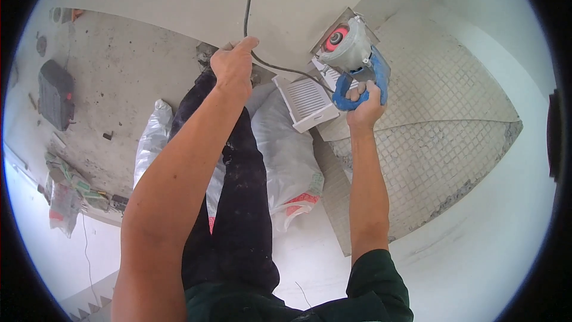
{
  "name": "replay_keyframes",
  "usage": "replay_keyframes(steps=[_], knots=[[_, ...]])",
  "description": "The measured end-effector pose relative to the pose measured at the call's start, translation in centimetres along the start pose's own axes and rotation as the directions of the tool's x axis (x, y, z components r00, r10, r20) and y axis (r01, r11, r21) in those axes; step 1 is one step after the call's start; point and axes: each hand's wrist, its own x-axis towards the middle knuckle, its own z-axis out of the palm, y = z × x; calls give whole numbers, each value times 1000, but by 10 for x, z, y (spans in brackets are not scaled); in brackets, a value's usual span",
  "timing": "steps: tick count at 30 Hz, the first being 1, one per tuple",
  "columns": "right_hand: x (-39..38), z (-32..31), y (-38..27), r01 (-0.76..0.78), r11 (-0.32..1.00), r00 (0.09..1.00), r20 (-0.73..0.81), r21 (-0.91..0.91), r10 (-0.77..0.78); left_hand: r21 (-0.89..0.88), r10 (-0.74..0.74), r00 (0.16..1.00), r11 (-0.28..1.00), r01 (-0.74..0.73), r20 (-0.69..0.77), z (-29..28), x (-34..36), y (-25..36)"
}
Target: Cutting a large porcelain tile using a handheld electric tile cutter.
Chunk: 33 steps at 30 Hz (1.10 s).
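My right hand [367, 102] is wrapped round the blue handle of a handheld circular saw [351, 48]. The saw has a pale grey housing, a flat metal base plate and a round pink-red part with a dark centre. A dark power cord [286, 69] runs from the handle to my left hand [233, 65] and on up past the top of the picture. My left fingers are closed on that cord. Just below the saw, a white slatted plastic tray [305, 102] lies tilted against a stuffed white sack [285, 149].
Another white sack [154, 134] stands beside my legs. A dark grey case [56, 95] lies on the bare concrete floor at the left, with a bag of rubble-like scraps [64, 203] nearer. Grid-marked tile backing [441, 143] spreads at the right, beside a white wall.
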Motion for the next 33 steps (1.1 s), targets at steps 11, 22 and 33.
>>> replay_keyframes(steps=[11, 22, 33], knots=[[-3, -2, 3, -5, 1000, 1000, -10, 3, 5, 1, 42, 999, 999, -42, -24, 2, -1, 0], [-4, -5, 5, 5, 1000, 1000, 0, -13, -5, 36, 69, 996, 997, -66, -63, 5, 1, -1], [-8, -4, 7, 21, 999, 1000, -2, -27, -21, 24, 59, 997, 998, -58, -40, 3, 0, -1]])
